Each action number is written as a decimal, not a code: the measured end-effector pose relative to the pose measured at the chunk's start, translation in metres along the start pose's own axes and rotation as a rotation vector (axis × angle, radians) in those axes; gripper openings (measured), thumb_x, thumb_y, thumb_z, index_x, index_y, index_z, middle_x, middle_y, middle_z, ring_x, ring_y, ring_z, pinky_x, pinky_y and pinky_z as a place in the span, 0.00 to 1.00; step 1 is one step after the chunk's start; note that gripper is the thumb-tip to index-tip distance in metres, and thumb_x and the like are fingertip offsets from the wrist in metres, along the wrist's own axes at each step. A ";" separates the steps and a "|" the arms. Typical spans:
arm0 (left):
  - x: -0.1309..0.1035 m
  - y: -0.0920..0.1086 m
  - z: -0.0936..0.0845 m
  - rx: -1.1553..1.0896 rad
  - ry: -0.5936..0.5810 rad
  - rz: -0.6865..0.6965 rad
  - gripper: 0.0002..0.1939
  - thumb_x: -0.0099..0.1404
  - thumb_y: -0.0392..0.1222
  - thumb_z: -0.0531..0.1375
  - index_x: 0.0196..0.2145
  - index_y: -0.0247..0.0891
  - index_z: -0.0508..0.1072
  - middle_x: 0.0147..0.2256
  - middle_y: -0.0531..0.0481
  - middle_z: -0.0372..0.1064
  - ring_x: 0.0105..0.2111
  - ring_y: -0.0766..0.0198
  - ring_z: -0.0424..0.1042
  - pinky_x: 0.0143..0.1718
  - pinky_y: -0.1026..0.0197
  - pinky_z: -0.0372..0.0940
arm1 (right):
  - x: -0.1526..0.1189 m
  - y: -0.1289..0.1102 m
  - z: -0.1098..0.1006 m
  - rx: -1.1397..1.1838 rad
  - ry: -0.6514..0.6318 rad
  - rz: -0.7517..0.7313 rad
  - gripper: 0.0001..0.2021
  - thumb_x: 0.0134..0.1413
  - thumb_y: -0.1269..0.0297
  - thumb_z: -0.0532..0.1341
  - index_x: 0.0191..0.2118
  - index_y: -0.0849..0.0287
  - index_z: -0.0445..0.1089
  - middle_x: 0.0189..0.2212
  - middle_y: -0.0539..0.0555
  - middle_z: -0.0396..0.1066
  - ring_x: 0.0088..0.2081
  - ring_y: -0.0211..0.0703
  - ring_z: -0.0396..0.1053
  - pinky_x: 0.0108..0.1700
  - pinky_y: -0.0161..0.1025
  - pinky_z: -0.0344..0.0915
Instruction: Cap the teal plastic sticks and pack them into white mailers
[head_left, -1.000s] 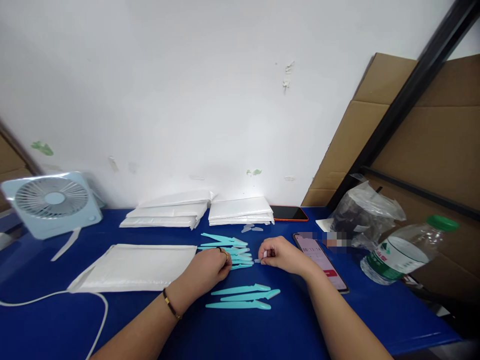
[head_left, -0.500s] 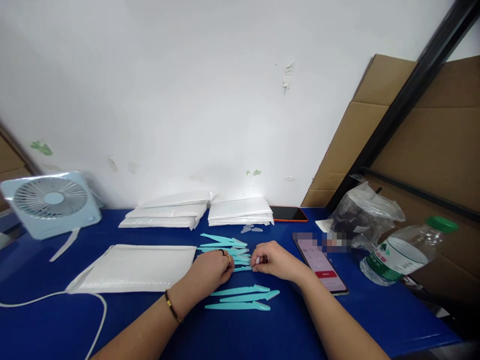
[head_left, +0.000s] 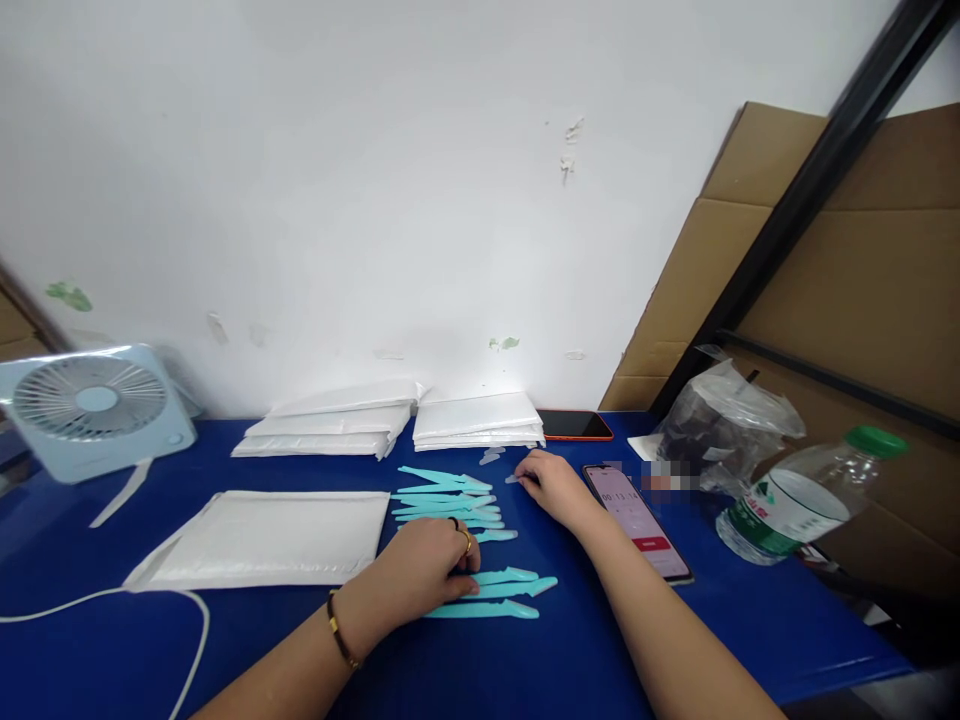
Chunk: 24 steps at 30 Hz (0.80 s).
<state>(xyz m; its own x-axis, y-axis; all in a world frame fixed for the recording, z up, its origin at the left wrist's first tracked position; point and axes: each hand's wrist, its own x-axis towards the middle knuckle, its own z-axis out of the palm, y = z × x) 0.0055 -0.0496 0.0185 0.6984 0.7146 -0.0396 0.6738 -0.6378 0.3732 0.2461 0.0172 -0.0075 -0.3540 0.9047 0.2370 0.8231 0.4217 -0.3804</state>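
Observation:
Several turquoise eyebrow razors (head_left: pixel 442 500) lie side by side in the middle of the blue table, some with clear blade caps on their ends. Closer to me is a group of three razors (head_left: pixel 502 609). My left hand (head_left: pixel 427 565) is over this nearer group, its thumb and fingers closing on a razor handle and hiding part of it. Between the fingertips of my right hand (head_left: pixel 555 490) is a small clear blade cap (head_left: pixel 512 479), right of the farther razors. Loose blade caps (head_left: pixel 491 456) lie just beyond, by the white envelopes.
Stacked white padded envelopes (head_left: pixel 322 430) and another stack (head_left: pixel 480 420) stand against the wall. A single envelope (head_left: pixel 270 540) lies left. Right are a timer phone (head_left: pixel 637 530), a dark phone (head_left: pixel 576 425), a bagged cup (head_left: pixel 720 430) and a water bottle (head_left: pixel 787 515). A fan (head_left: pixel 97 410) stands far left.
My left hand has left the farther razors and come toward me onto the nearer group. My right hand has moved right and away to the loose caps, taking hold of one.

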 end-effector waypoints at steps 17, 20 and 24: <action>0.005 -0.014 -0.003 0.138 0.124 -0.218 0.07 0.59 0.37 0.53 0.27 0.40 0.70 0.30 0.51 0.71 0.29 0.63 0.68 0.28 0.64 0.56 | -0.027 -0.016 -0.025 0.367 -0.436 -0.037 0.09 0.40 0.71 0.57 0.28 0.61 0.74 0.24 0.50 0.72 0.24 0.34 0.65 0.26 0.28 0.58; 0.005 -0.013 -0.004 0.138 0.110 -0.227 0.07 0.58 0.37 0.53 0.27 0.40 0.70 0.29 0.51 0.70 0.29 0.63 0.68 0.27 0.64 0.55 | -0.027 -0.017 -0.026 0.340 -0.406 -0.035 0.09 0.39 0.73 0.56 0.26 0.61 0.74 0.24 0.49 0.71 0.25 0.34 0.65 0.26 0.28 0.58; 0.004 -0.013 -0.004 0.141 0.111 -0.229 0.07 0.58 0.37 0.53 0.27 0.40 0.70 0.29 0.51 0.70 0.29 0.64 0.67 0.27 0.64 0.54 | -0.026 -0.019 -0.027 0.301 -0.383 -0.053 0.09 0.38 0.74 0.56 0.25 0.61 0.73 0.24 0.49 0.71 0.24 0.34 0.65 0.26 0.28 0.58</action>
<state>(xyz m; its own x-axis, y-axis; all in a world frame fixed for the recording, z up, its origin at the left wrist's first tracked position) -0.0019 -0.0371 0.0174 0.4987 0.8668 -0.0031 0.8433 -0.4843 0.2331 0.2515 -0.0163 0.0176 -0.5762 0.8151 -0.0610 0.6545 0.4154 -0.6317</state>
